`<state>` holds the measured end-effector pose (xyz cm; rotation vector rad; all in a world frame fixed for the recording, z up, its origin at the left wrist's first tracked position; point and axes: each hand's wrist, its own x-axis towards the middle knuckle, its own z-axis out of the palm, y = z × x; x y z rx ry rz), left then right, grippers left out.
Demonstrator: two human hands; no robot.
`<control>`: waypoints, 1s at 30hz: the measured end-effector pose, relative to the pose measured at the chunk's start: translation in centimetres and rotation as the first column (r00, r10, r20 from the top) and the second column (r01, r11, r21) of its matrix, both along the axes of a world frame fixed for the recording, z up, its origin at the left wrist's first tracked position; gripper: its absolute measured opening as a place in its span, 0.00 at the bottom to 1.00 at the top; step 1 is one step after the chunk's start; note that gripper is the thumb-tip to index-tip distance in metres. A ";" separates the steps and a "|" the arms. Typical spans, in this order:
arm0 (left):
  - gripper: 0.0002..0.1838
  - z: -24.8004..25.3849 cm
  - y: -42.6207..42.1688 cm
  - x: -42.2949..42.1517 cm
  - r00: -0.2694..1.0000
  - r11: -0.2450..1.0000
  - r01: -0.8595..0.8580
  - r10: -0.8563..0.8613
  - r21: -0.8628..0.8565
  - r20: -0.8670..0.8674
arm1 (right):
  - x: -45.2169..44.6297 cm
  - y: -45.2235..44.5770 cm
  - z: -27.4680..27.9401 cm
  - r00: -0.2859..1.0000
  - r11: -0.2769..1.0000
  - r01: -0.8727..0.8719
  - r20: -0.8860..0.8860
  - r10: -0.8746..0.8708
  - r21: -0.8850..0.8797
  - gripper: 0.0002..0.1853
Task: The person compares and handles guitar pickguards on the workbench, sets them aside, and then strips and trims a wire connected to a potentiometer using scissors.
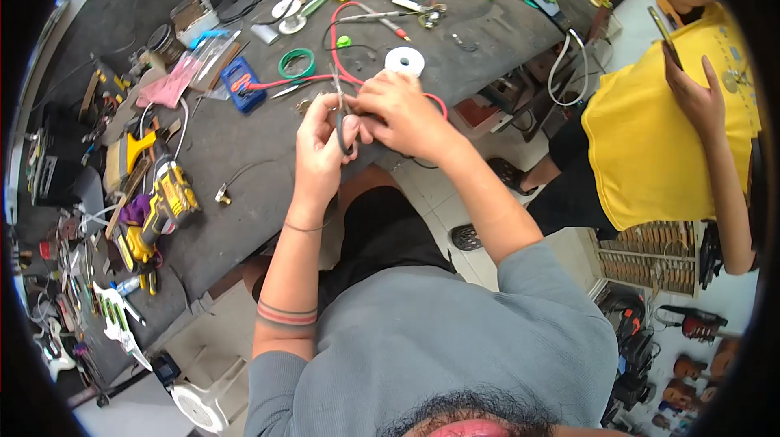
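My left hand (318, 140) is closed around a pair of scissors (346, 138) with dark handles, their blades pointing away from me over the bench edge. Close against it, my right hand (400, 116) has its fingers curled together at the scissors. What those fingers grip is hidden, though a dark strip shows beneath them. A red cable (335, 39) loops over the bench just beyond both hands and passes behind the right one. Past my right knuckles lies a white spool (404, 62). Left of the cable are a green ring-shaped roll (296, 64) and a blue multimeter (241, 85).
The dark workbench (244, 144) carries a yellow drill (172, 193), a brush (126, 154), a soldering iron (370, 18) and a thin loose cable (223, 192). To the right stands a person in a yellow shirt (650, 136), holding a phone (662, 35).
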<state>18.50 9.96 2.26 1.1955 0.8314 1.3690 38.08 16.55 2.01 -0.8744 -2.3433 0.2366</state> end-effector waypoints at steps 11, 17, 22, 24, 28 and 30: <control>0.24 -0.6 -0.2 -1.6 0.917 0.993 -0.116 0.094 0.033 0.387 | -0.9 -2.8 1.5 0.967 0.976 0.208 -0.134 -0.216 -0.072 0.08; 0.18 -0.4 -0.6 -0.6 0.974 0.986 -0.153 0.140 0.061 0.178 | -2.0 -0.7 0.1 0.959 0.959 0.269 0.065 -0.275 0.089 0.07; 0.22 0.2 -1.4 -0.3 0.958 0.901 -0.287 0.278 0.326 0.076 | -2.6 -0.2 2.0 0.953 0.979 0.199 -0.225 -0.204 -0.048 0.03; 0.28 0.6 -3.0 -0.3 0.941 0.857 -0.338 0.322 0.390 0.108 | -2.3 -1.2 3.5 0.894 0.985 0.043 -0.433 -0.112 -0.167 0.05; 0.39 1.4 -7.1 -1.9 0.954 0.832 -0.279 0.297 0.480 0.039 | -0.6 -5.9 7.8 0.664 0.679 -0.499 -0.741 -0.100 -0.538 0.04; 0.40 2.0 -9.9 -2.3 0.981 0.892 -0.196 0.176 0.407 0.087 | -0.1 -7.5 8.9 0.665 0.519 -0.666 -0.742 0.087 -0.536 0.10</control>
